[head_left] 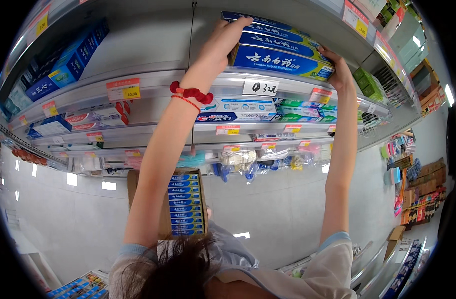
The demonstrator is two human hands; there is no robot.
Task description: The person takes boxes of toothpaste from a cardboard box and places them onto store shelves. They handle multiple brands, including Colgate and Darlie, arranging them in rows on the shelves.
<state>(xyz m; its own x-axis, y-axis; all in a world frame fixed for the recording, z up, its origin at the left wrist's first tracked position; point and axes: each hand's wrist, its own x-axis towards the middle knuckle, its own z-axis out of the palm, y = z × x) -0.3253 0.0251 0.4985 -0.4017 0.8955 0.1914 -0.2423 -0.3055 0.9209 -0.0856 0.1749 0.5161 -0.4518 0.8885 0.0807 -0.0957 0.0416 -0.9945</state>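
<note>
A row of several blue toothpaste boxes (280, 61) with white lettering and yellow-green right ends sits on the upper shelf. My left hand (222, 45) grips their left end, its thumb lying across the boxes and the other fingers hidden behind. At the opposite end, my right hand (341, 72) presses against the boxes with its fingers curled over the corner. A red scrunchie (192, 93) and a thin red cord circle my left wrist. Down on the floor, an open cardboard carton (206, 219) holds more blue boxes of the same look.
Blue boxes (68, 67) stand at the shelf's left, green packs (370, 84) at its right. A price rail (158, 85) runs along the shelf front. Lower shelves carry other toothpaste boxes (233, 116) and bagged goods (240, 159). Metal rails (370, 264) are at lower right.
</note>
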